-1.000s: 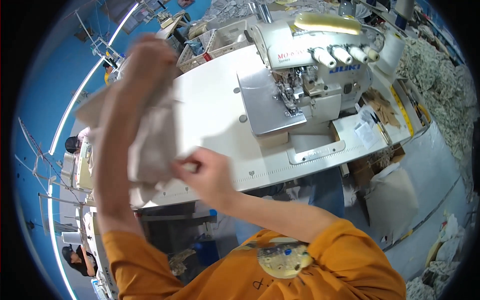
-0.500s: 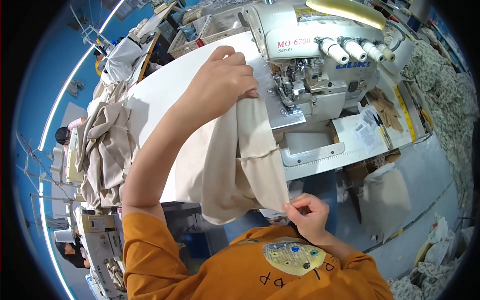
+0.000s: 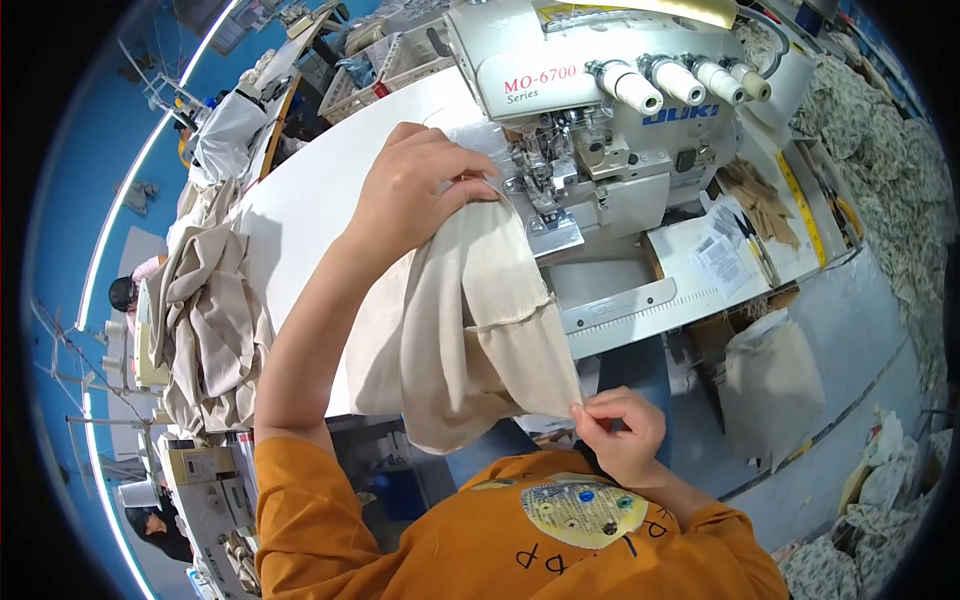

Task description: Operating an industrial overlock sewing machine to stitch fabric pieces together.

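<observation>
A beige piece of fabric (image 3: 450, 310) hangs between my two hands, with a seam running across it and one long edge stretched on its right side. My left hand (image 3: 425, 185) pinches the fabric's upper end, close to the needle and presser foot of a white overlock sewing machine (image 3: 590, 90). At the lower corner, in front of my body, my right hand (image 3: 625, 428) grips the same edge between thumb and fingertips. The fabric's lower folds drape over the front edge of the white table (image 3: 330, 180). Its edge lies beside the presser foot (image 3: 552, 228), apart from it.
A heap of beige cloth (image 3: 210, 310) lies at the table's left. Scissors (image 3: 757, 250), paper labels and a yellow tape measure (image 3: 803, 210) are right of the machine. Patterned fabric (image 3: 870, 170) is piled at far right. Other people sit at machines on the far left.
My left hand has shifted slightly left and down, and its fingers have changed position on the fabric. The machine appears a little further left in view. My right hand keeps its pinch.
</observation>
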`<state>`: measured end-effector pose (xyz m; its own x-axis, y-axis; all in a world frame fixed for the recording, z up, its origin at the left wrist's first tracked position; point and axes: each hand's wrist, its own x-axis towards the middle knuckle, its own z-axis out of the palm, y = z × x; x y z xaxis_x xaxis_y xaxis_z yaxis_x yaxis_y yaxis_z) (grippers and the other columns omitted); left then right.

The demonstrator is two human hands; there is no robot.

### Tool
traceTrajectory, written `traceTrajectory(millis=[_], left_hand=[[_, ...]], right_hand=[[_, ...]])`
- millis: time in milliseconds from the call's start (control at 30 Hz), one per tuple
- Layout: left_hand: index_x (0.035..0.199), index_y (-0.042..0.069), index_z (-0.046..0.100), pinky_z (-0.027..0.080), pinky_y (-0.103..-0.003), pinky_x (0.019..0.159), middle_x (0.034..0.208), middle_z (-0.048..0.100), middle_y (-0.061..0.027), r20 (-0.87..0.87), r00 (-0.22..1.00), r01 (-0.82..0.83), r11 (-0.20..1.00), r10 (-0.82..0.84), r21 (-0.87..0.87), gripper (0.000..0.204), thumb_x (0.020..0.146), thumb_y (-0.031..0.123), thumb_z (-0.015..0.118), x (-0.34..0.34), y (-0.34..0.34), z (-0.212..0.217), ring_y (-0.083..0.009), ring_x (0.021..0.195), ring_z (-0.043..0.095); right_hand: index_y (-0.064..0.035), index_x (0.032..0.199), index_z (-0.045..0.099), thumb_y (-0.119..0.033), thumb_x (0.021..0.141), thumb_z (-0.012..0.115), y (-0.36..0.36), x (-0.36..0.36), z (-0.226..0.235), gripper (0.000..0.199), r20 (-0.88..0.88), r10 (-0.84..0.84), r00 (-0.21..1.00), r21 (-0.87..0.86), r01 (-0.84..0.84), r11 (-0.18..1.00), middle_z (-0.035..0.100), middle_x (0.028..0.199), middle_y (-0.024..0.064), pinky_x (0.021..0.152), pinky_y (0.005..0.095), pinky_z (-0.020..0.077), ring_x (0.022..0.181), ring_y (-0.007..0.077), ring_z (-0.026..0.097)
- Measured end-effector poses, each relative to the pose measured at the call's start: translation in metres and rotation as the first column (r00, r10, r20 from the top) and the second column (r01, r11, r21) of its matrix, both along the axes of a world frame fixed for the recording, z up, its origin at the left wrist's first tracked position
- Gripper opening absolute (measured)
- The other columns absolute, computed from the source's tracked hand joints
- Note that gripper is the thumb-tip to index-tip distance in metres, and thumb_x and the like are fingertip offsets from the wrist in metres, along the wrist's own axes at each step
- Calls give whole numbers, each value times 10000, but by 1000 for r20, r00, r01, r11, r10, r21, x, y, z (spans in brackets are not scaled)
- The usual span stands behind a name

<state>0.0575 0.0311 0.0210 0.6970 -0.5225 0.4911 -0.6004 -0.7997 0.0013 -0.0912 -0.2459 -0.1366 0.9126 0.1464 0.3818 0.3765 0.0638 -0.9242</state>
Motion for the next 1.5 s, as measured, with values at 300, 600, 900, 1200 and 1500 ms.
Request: traceTrajectory(millis=[300, 600, 900, 1200, 1500], left_hand=[[812, 82, 706, 460, -313, 685, 801, 732, -40, 393, 907, 240, 953, -152, -185, 170, 689, -29, 747, -16, 21, 1, -190, 684, 634], [857, 102, 699, 452, -315, 690, 839, 743, -27, 315, 924, 250, 966, -218, -65, 178, 720, 17, 774, -48, 29, 42, -185, 702, 623], [861, 72, 671, 462, -318, 770, 791, 682, -31, -67, 997, -50, 992, 42, -118, 174, 726, 29, 771, -34, 18, 30, -210, 772, 631], [828, 62, 577, 488, -338, 664, 732, 605, -49, -265, 957, -204, 928, 121, -312, 284, 719, 135, 830, -26, -26, 7, -246, 706, 606], [905, 15, 700, 546, -346, 696, 881, 689, -98, -20, 986, -166, 986, 166, -20, 133, 787, 59, 743, -52, -43, -4, -259, 779, 658]], right_hand=[[-40, 767, 671, 13, 685, 847, -9, 9, 16, 201, 155, -123, 980, -154, 147, 977, 686, 735, 75, 495, 256, 480, 563, 185, 630], [-32, 782, 676, 21, 691, 840, -3, 17, 14, 195, 227, -156, 961, -142, 191, 971, 696, 751, 85, 499, 263, 483, 579, 198, 639], [-20, 780, 679, 26, 723, 837, 0, 9, -2, 173, 42, -131, 991, -91, 134, 987, 708, 769, 90, 466, 236, 455, 561, 114, 612], [-4, 762, 678, 39, 732, 833, -19, -8, -25, 163, -23, -116, 993, -114, 113, 987, 704, 757, 86, 449, 198, 400, 521, 52, 545], [-1, 764, 677, 47, 726, 832, -20, -10, -24, 167, 0, -105, 994, -113, 104, 988, 700, 751, 94, 451, 205, 417, 527, 62, 566]])
